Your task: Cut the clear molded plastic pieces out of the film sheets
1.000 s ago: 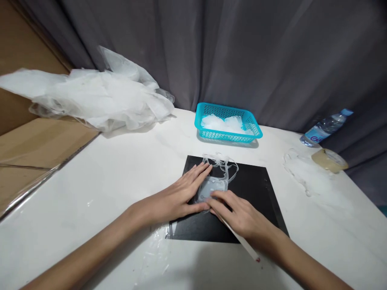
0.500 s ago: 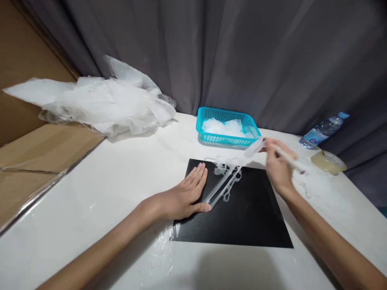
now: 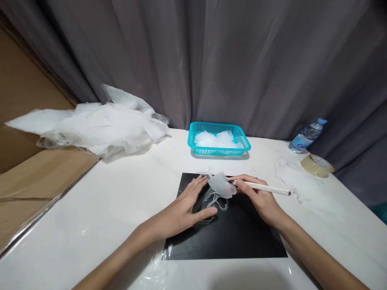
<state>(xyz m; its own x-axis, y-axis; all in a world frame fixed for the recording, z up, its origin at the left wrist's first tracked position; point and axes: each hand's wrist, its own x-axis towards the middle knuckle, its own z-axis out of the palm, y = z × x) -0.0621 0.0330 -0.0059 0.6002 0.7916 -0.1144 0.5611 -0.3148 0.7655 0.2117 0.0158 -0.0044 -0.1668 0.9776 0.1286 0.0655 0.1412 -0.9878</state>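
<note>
My left hand (image 3: 189, 209) lies at the left part of a black mat (image 3: 242, 241), fingers and thumb spread. Thin, curly translucent strips (image 3: 216, 199) lie on the mat beside its fingers and thumb. My right hand (image 3: 260, 197) is closed round a slim white pen-like tool (image 3: 269, 188), whose dark end points left. A rounded, whitish translucent sheet piece (image 3: 222, 185) is at that hand's fingertips, above the strips. I cannot tell how firmly the fingers pinch it.
A turquoise basket (image 3: 219, 151) with white translucent pieces (image 3: 216, 139) stands behind the mat. To the right are a water bottle (image 3: 306, 137), a tape roll (image 3: 317, 165) and wispy scraps (image 3: 290, 177). A white sheet heap (image 3: 102, 127) lies on cardboard (image 3: 45, 173) at left.
My right hand has come left and nearer over the mat with the tool and the translucent piece. The strips, stretched before, now lie slack; my left thumb has come off them.
</note>
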